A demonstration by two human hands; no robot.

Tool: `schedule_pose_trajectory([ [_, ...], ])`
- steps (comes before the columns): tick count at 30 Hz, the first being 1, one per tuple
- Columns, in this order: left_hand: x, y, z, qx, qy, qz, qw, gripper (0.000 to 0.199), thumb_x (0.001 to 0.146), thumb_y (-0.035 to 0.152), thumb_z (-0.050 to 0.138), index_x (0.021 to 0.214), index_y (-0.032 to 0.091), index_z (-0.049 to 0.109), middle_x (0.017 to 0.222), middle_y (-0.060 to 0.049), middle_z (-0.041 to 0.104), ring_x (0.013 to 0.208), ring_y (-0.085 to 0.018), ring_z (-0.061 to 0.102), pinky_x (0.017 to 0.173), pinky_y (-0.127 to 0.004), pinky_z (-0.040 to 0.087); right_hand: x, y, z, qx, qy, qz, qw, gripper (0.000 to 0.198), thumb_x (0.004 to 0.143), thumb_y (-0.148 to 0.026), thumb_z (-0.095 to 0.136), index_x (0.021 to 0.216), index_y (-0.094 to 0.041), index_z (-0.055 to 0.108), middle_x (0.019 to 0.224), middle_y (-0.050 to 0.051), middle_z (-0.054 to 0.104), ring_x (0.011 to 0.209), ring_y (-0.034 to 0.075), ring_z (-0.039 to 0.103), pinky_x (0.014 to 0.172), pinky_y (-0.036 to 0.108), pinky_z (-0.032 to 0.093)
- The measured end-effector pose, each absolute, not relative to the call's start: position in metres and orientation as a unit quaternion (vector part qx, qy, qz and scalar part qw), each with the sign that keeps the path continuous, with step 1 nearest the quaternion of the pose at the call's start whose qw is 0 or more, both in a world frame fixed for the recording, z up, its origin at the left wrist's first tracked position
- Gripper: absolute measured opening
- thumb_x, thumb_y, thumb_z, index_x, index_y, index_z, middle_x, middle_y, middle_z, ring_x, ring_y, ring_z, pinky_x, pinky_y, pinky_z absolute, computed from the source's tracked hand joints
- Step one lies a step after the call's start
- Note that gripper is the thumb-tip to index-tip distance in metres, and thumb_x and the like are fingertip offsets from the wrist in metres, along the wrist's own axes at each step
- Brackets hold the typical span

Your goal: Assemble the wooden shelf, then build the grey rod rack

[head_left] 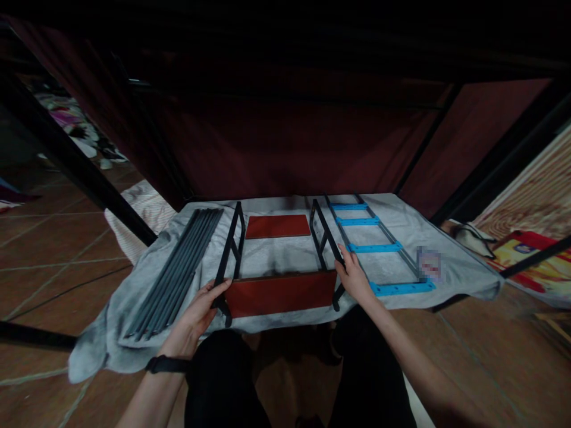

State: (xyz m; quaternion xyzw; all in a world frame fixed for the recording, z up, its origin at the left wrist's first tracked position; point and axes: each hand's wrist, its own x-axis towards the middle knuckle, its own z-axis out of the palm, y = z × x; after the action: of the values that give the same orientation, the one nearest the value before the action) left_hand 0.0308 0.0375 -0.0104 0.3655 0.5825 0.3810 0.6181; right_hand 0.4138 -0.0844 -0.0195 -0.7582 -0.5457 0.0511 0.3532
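Note:
Before me, two black metal side frames stand upright on a grey cloth. A reddish-brown board (281,294) spans between them at the near end. My left hand (203,306) grips the left side frame (229,246) near its lower front, thumb against the board's left end. On the other side, my right hand (352,272) closes around the right side frame (325,229) beside the board's right end. A second reddish-brown board (277,226) lies farther back between the frames; whether it is joined to them I cannot tell.
Several grey tubes (178,267) lie side by side on the left of the cloth (272,255). A ladder-like piece with grey rails and blue crossbars (375,248) rests at right. Dark posts (102,172) and maroon fabric (285,148) enclose the space.

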Motion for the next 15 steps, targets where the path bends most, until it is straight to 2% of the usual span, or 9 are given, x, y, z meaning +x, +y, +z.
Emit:
schedule_pose_trajectory([
  [2,0.032,0.036,-0.012,0.364,0.574,0.398,0.615,0.045,0.053,0.035,0.091,0.090,0.019,0.072,0.086,-0.007,0.077,0.085,-0.025,0.072,0.079,-0.036,0.054,0.399,-0.089,-0.008,-0.720,-0.624,-0.006,0.304,0.050,0.097,-0.032,0.044,0.146,-0.022,0.046,0.147,0.016,0.048,0.137,0.028,0.045,0.114,0.050,0.036],
  [4,0.034,0.035,-0.014,0.361,0.564,0.411,0.619,0.044,0.054,0.039,0.090,0.088,0.018,0.072,0.085,-0.007,0.077,0.081,-0.023,0.072,0.075,-0.034,0.054,0.378,-0.090,0.000,-0.656,-0.717,0.003,0.235,0.044,0.098,-0.031,0.045,0.141,-0.024,0.053,0.142,0.013,0.055,0.134,0.027,0.048,0.118,0.051,0.029],
  [8,0.035,0.031,-0.016,0.376,0.505,0.399,0.666,0.042,0.060,0.050,0.086,0.076,0.014,0.072,0.077,-0.009,0.075,0.070,-0.020,0.069,0.069,-0.030,0.052,0.343,-0.086,-0.003,-0.582,-0.799,0.063,0.135,0.041,0.099,-0.028,0.046,0.139,-0.024,0.053,0.119,0.009,0.068,0.111,0.025,0.062,0.106,0.046,0.042],
  [15,0.028,0.026,-0.021,0.336,0.448,0.443,0.700,0.046,0.071,0.062,0.075,0.074,0.017,0.072,0.077,-0.011,0.075,0.076,-0.023,0.071,0.074,-0.034,0.055,0.336,-0.080,-0.018,-0.564,-0.813,0.051,0.134,0.026,0.100,-0.025,0.043,0.119,-0.023,0.060,0.106,0.008,0.070,0.098,0.023,0.066,0.089,0.038,0.049],
])
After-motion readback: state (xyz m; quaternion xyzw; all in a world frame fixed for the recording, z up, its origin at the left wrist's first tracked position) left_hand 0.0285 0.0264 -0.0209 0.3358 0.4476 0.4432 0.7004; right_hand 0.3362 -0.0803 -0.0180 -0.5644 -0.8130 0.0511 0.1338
